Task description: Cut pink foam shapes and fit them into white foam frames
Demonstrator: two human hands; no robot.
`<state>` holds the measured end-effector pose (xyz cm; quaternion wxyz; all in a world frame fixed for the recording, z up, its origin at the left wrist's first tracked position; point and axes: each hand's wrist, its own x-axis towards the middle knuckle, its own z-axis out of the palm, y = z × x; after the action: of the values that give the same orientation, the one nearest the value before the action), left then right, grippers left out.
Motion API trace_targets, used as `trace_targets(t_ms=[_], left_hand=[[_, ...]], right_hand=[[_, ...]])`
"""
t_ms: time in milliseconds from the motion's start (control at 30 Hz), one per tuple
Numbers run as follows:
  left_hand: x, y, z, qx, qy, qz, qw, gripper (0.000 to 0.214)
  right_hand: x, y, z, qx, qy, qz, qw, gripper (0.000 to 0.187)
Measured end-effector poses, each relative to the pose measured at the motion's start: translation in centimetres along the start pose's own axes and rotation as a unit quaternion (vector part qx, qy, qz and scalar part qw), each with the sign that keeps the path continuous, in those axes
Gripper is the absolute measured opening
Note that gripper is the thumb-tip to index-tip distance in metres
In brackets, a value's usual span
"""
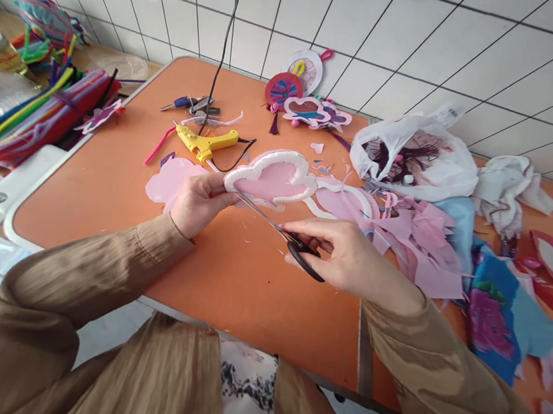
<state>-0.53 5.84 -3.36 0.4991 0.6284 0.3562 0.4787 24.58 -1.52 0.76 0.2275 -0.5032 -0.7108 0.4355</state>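
Note:
My left hand (205, 203) pinches the left end of a cloud-shaped pink craft piece (272, 178) with a thick white border, held above the table. In my right hand (339, 249) is a pair of scissors (307, 256) with black handles. Their blades point up and left, reaching the lower left edge of the craft piece near my left fingertips; whether they are cutting into it I cannot tell. Behind my left hand lies a pale pink scalloped cutout (171, 179). A second white-bordered pink piece (342, 202) rests to the right.
A yellow glue gun (207, 143) with a black cord lies beyond my left hand, near keys (203, 107). Finished ornaments (284, 91) sit by the tiled wall. A white plastic bag (416, 157) and pink scraps (426, 242) cover the right side. Pipe cleaners (56, 113) lie far left.

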Motion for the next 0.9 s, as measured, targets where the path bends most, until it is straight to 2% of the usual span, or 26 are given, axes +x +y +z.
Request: trace_targets(t_ms=[367, 500, 700, 900], left_hand=[[0.0, -0.6, -0.3, -0.036, -0.011, -0.019, 0.999, 0.04], [0.0, -0.5, -0.2, -0.033, -0.009, -0.007, 0.999, 0.038], [0.1, -0.1, -0.4, -0.008, -0.004, -0.007, 1.0, 0.043], [0.2, 0.2, -0.4, -0.014, -0.004, -0.022, 1.0, 0.039]], right_hand=[[-0.6, -0.9, -0.9, -0.047, 0.009, -0.004, 0.999, 0.017], [-0.9, -1.4, -1.5, -0.066, 0.006, 0.01, 0.998, 0.018], [-1.1, -0.8, -1.9, -0.045, 0.008, 0.042, 0.998, 0.025], [-0.2, -0.5, -1.9, 0.006, -0.002, 0.056, 0.998, 0.03]])
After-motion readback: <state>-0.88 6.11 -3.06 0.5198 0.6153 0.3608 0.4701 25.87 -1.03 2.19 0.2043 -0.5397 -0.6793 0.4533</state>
